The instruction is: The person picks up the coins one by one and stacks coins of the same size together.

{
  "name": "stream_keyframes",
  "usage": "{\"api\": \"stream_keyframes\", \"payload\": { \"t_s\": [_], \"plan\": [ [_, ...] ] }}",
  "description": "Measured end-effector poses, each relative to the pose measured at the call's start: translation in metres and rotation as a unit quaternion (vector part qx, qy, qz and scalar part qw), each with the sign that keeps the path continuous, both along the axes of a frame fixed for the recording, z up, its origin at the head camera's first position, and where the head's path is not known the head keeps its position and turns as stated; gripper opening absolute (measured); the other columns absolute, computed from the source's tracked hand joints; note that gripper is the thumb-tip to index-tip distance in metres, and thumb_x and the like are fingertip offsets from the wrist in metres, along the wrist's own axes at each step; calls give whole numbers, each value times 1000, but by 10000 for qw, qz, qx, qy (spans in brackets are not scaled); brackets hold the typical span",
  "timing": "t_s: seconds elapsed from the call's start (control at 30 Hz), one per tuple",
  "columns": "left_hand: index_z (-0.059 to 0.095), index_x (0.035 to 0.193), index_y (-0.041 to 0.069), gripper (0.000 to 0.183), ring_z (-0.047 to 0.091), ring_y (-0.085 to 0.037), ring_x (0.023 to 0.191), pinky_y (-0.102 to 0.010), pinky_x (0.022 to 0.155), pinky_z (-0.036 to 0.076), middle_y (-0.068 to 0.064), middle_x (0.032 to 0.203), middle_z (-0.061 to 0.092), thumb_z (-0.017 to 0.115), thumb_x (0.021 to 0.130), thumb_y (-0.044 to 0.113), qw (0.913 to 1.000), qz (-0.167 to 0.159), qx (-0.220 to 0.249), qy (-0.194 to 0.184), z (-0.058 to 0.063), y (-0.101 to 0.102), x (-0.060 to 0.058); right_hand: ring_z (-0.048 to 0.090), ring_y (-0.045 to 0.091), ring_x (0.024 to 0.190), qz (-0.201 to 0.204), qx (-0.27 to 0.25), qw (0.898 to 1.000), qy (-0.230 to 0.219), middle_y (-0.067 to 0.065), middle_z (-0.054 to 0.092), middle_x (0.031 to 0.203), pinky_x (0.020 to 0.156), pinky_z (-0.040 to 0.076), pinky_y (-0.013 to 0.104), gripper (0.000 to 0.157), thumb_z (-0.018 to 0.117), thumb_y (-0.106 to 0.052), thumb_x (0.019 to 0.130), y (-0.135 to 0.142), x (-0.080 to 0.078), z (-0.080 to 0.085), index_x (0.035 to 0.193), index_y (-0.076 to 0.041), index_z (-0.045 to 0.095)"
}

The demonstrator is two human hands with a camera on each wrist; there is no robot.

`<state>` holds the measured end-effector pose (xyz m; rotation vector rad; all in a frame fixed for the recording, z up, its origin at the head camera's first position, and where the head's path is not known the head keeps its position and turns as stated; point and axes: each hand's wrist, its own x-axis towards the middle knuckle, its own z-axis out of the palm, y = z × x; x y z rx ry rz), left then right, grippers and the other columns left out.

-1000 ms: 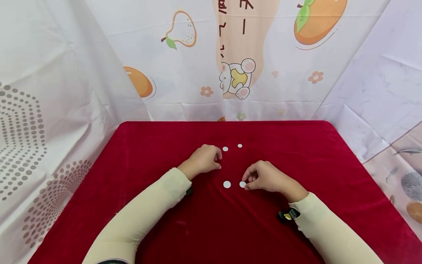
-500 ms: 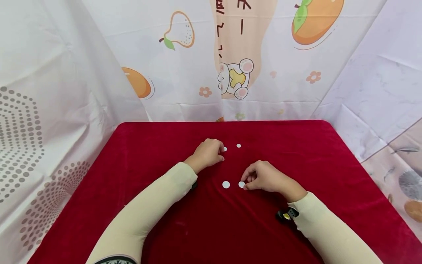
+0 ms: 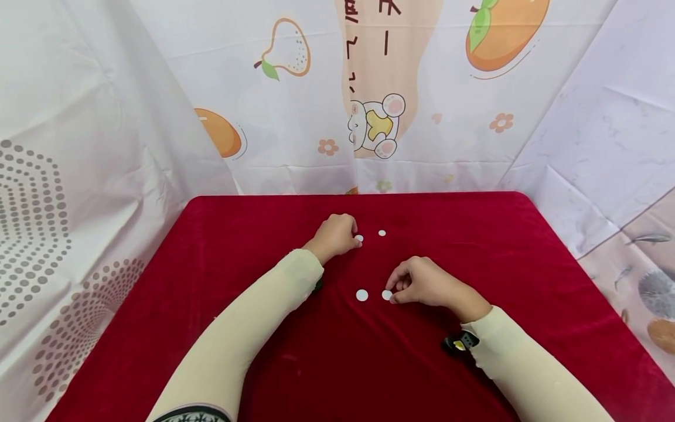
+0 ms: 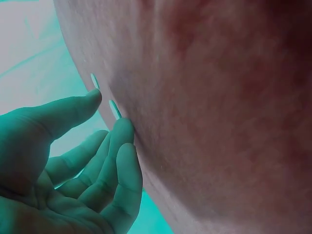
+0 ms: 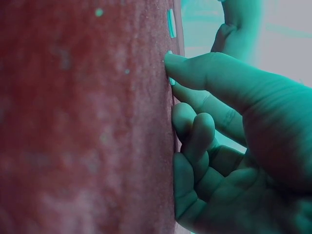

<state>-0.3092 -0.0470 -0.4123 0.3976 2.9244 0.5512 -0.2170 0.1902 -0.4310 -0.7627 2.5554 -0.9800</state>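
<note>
Several small flat white discs lie on a red cloth. My left hand (image 3: 336,235) is at the far left disc (image 3: 359,238), its thumb and forefinger on either side of it. In the left wrist view, a gap shows between the left thumb (image 4: 87,102) and the fingers, with a disc (image 4: 114,109) by the forefinger tip. Nearer, my right hand (image 3: 424,282) holds the edges of the near right disc (image 3: 387,295) between thumb and forefinger. The thumb partly covers that disc in the right wrist view. Its other fingers are curled in.
A near left disc (image 3: 361,295) lies beside the right hand's disc, and a far right disc (image 3: 382,233) lies beyond. The red cloth (image 3: 474,234) covers the table. Printed white curtains (image 3: 295,117) enclose the back and sides.
My left hand has moved forward and slightly right, from beside the far left disc to around it. The right hand has stayed at its disc.
</note>
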Motion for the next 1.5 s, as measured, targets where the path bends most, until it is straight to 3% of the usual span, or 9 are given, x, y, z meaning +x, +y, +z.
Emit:
{"api": "stream_keyframes", "payload": {
  "t_s": [0.27, 0.87, 1.5],
  "plan": [
    [70, 112, 9, 34, 64, -21, 92, -37, 84, 57, -5, 104, 69, 81, 91, 33, 9992, 162, -167, -313, 2, 3, -11, 62, 11, 68, 35, 8, 10000, 10, -10, 68, 72, 62, 54, 26, 13, 90, -19, 79, 0, 0, 0, 86, -25, 80],
    [76, 110, 13, 26, 64, -22, 98, -37, 88, 57, -3, 109, 72, 81, 91, 30, 9996, 109, -44, -259, -2, 1, -11, 62, 10, 68, 36, 165, 9998, 127, -11, 67, 72, 62, 54, 25, 13, 90, -21, 79, -1, -1, 0, 85, -28, 80],
    [78, 97, 16, 14, 64, -19, 86, -36, 81, 57, 0, 95, 72, 80, 92, 29, 9998, 0, -136, -148, 0, 5, -12, 62, 10, 69, 42, 121, 9998, 152, -11, 67, 73, 63, 54, 26, 13, 90, -22, 80, 1, -2, 0, 86, -27, 80]
  ]
}}
